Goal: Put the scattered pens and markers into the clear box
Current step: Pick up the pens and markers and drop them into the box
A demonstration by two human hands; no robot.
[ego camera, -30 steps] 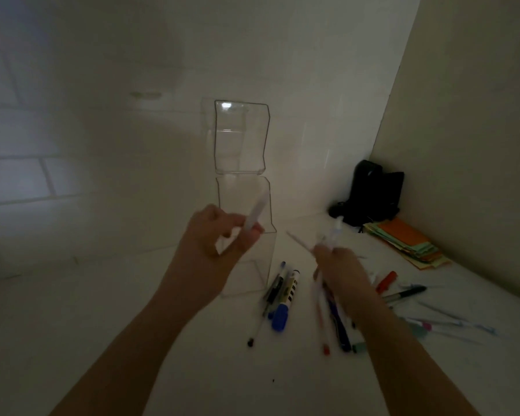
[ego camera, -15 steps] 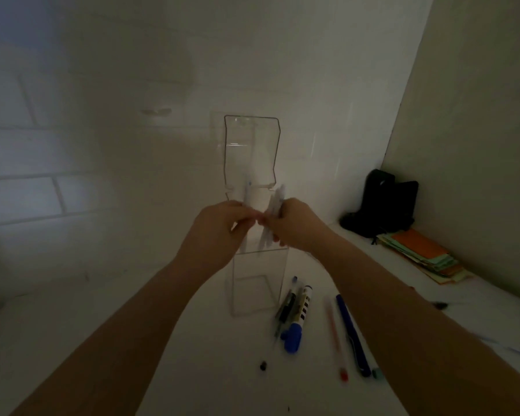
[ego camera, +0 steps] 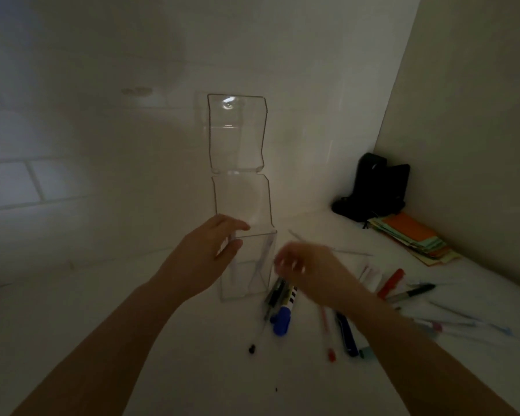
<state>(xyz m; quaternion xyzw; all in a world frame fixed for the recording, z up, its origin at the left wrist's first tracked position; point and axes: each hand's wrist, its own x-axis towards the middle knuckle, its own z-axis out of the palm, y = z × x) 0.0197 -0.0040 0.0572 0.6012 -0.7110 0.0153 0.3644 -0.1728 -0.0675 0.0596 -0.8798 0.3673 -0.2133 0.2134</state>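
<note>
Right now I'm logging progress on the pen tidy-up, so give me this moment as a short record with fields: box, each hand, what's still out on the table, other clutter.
box: clear box upright on the white table, lid open and standing up behind it
left hand: left hand gripping the box's near left rim
right hand: right hand blurred, above the pens right of the box; hold unclear
still out: blue-capped marker, red pen, dark blue pen, red marker, black marker
clutter: paper stack, black object in the corner
</note>
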